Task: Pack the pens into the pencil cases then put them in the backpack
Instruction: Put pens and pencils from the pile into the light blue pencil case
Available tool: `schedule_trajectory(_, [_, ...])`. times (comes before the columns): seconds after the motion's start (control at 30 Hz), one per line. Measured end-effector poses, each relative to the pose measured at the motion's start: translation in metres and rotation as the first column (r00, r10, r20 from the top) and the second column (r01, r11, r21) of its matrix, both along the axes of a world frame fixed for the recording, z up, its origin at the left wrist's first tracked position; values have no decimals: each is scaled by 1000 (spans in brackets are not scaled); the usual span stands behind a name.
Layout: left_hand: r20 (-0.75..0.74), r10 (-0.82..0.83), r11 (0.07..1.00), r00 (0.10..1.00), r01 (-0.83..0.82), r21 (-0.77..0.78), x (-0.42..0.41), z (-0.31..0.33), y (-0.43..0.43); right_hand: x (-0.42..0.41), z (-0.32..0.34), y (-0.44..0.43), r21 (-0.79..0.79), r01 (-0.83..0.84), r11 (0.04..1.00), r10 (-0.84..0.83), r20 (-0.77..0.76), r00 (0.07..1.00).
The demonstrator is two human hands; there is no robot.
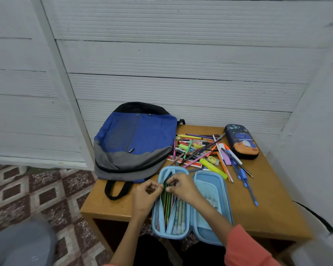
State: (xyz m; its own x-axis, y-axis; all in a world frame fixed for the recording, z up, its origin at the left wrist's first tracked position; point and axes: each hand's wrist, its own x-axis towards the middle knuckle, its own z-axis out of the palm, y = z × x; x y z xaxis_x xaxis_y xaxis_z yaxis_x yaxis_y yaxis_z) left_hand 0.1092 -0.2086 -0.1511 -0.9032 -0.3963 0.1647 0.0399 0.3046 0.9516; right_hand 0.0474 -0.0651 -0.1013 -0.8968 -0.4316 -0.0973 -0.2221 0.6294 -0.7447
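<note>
pinching at the open light blue zip pencil case (210, 189), both hands work over its left half. the case lies spread flat at the near edge of the brown wooden bench (267, 204), its near end hanging past the rim. the left hand (146, 191) has its grip curled, thumb and fingertips pressed on the edge of the mesh pocket (178, 217). the right hand (183, 187), in a salmon sleeve (244, 246), has its grip closed on the top of a green pencil (169, 206) that stands in the pocket among other pencils.

just beyond the case lies a loose heap of coloured pens and markers (196, 148), with a yellow highlighter (212, 167) at its near side and a few blue ballpoint pens (244, 177) strewn to the right. a dark blue space-print pencil case (241, 142), closed, sits at the far right of the bench beside the heap. the blue, grey and black backpack (138, 135) lies flat on the far left corner, partly overhanging, its black handle loop toward the person. patterned maroon and white floor tiles (46, 192) show to the left.
</note>
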Motion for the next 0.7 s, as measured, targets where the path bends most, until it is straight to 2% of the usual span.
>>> schedule_trajectory(0.17, [2, 10, 1000, 1000, -10, -4, 1, 2, 1, 3, 3, 3, 32, -36, 999, 37, -36, 999])
schedule_trajectory(0.3, [11, 14, 1000, 1000, -14, 8, 1, 1, 1, 1, 8, 7, -31, 10, 999, -13, -104, 994])
schedule_trajectory(0.4, [20, 12, 1000, 1000, -12, 9, 1, 2, 1, -13, 13, 27, -177, 170, 969, -193, -121, 974])
schedule_trajectory(0.47, [21, 13, 1000, 1000, -13, 8, 1, 2, 1, -29, 14, 50, -230, 299, 926, -342, -181, 922])
schedule_trajectory(0.53, [23, 11, 1000, 1000, -11, 10, 2, 2, 1, -45, 13, 78, -217, 445, 869, -491, -264, 830])
schedule_trajectory(0.6, [24, 12, 1000, 1000, -13, 8, 2, 3, 2, -59, 8, 107, -203, 568, 797, -603, -252, 756])
schedule_trajectory(0.7, [26, 9, 1000, 1000, -9, 22, 3, 5, 3, -73, -6, 140, -35, 627, 778, -622, -179, 762])
